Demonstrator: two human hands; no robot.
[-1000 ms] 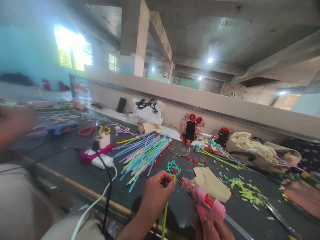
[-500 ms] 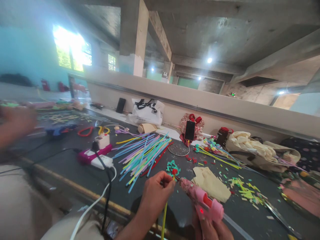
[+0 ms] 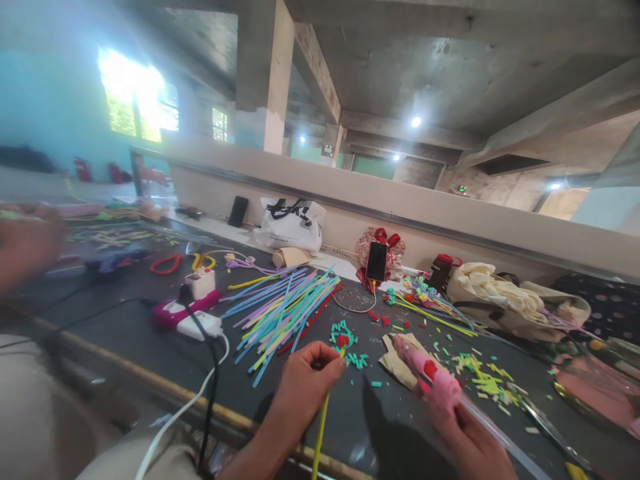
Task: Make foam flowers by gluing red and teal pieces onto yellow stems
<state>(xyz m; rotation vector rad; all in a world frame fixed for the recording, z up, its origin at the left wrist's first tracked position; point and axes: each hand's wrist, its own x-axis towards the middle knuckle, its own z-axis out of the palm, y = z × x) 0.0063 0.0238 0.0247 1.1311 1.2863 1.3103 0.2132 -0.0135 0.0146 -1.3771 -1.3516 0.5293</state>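
My left hand [image 3: 310, 380] is closed in a pinch around a yellow pipe cleaner [image 3: 321, 430], held upright, with a small red piece [image 3: 343, 341] at its top. My right hand [image 3: 465, 427] grips a pink hot glue gun [image 3: 425, 370], and a clear glue stick [image 3: 500, 437] sticks out of its back end. The gun's nozzle lies over a beige cloth [image 3: 393, 363], apart from the yellow stem. Just beyond my left fingertips lie short teal pieces [image 3: 357, 360]. Left of them is a pile of long pastel pipe cleaners [image 3: 285, 307].
A power strip [image 3: 175, 313] with cables stands at the left. A phone [image 3: 377, 260] leans on a patterned bag. Yellow-green clippings [image 3: 490, 380] and metal scissors [image 3: 550, 427] lie at the right. Another person's hand [image 3: 30, 240] is at the far left.
My right hand has drawn the glue gun away to the right from the red tip, over the cloth. My left hand still holds the yellow stem, slightly farther left.
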